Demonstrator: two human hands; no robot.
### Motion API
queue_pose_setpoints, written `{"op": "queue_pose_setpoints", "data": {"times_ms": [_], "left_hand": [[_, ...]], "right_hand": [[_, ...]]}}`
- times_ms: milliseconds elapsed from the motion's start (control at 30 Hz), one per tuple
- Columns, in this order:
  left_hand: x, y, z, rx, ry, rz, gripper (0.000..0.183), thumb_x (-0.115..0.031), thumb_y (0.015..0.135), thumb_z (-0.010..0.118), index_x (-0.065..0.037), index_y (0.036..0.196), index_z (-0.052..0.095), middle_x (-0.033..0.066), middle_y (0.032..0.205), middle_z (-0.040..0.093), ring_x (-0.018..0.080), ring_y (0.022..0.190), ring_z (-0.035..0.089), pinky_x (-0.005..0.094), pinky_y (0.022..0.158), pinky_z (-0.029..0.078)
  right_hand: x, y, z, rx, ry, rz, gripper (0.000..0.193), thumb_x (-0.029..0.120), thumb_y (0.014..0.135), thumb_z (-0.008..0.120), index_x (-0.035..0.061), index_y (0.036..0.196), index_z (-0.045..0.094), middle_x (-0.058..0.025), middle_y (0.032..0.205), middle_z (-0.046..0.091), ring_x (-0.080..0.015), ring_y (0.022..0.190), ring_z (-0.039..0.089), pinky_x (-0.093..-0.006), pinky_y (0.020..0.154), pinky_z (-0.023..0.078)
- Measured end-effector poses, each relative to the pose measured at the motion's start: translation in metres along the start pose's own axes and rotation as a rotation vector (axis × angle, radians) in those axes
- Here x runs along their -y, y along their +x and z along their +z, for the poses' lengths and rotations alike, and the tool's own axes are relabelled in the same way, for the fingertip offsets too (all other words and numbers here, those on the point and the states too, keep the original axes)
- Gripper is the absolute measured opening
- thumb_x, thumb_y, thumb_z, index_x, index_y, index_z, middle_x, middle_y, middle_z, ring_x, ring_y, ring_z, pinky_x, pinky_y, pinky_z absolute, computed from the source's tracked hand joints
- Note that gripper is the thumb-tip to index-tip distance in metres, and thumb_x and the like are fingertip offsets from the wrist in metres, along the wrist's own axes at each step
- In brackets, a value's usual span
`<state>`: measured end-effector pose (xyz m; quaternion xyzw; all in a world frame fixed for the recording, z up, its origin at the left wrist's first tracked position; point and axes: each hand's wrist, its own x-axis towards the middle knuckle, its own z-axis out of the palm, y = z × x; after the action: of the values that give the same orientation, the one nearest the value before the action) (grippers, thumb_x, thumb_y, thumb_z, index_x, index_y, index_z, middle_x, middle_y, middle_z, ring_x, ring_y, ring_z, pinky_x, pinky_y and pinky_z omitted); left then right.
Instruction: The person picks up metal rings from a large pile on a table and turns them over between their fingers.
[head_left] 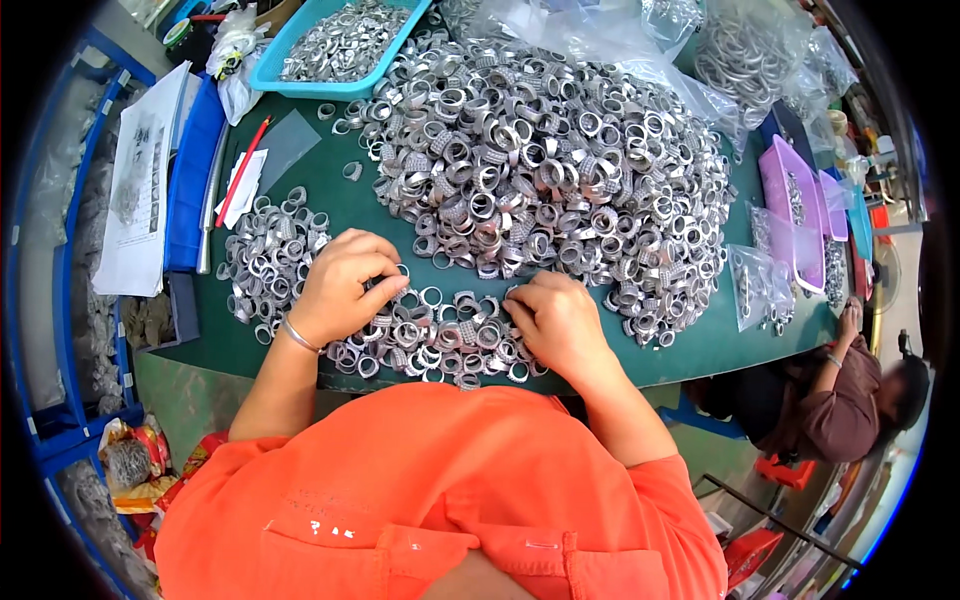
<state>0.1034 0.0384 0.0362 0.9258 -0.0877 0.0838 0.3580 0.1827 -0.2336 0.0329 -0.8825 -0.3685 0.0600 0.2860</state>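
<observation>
My left hand [350,285] is closed in a pinch, with a silver-grey metal ring [403,270] showing at its thumb and fingertips. My right hand [556,315] has its fingers bent together at the right end of a small near pile of rings [430,335]; what they hold, if anything, is hidden. Beyond both hands rises a large heap of similar rings [560,150], many with textured bands. Another small pile of rings [270,255] lies left of my left hand. All of them rest on a dark green tabletop [345,215].
A light-blue tray [345,88] of small metal pieces stands at the back left. A red pencil [243,172] lies near papers [135,200] and a blue bin [195,180]. Clear plastic bags [600,40] border the heap. Right are a pink basket [785,205] and a seated person [835,395].
</observation>
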Motion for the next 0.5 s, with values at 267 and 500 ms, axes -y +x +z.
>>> {"op": "queue_pose_setpoints", "data": {"times_ms": [267,500], "left_hand": [[-0.001,-0.001,0.001,-0.014,-0.009,-0.004,0.010,-0.011,0.078,0.073,-0.003,0.077,0.067,0.0071,0.088,0.066,0.0259,0.086,0.060,0.0358,0.078,0.047],[0.002,-0.002,0.000,-0.005,-0.010,0.002,0.011,-0.011,0.080,0.072,-0.002,0.077,0.066,0.0090,0.089,0.067,0.0277,0.087,0.061,0.0363,0.079,0.048]], "right_hand": [[0.003,0.001,-0.005,0.057,-0.028,0.063,0.011,0.014,0.080,0.068,0.0043,0.076,0.071,-0.0119,0.076,0.064,-0.0320,0.077,0.064,-0.0437,0.070,0.049],[0.001,-0.005,-0.037,0.003,0.279,-0.073,0.008,0.001,0.076,0.073,0.0010,0.083,0.069,-0.0108,0.077,0.060,-0.0262,0.071,0.060,-0.0347,0.063,0.047]]}}
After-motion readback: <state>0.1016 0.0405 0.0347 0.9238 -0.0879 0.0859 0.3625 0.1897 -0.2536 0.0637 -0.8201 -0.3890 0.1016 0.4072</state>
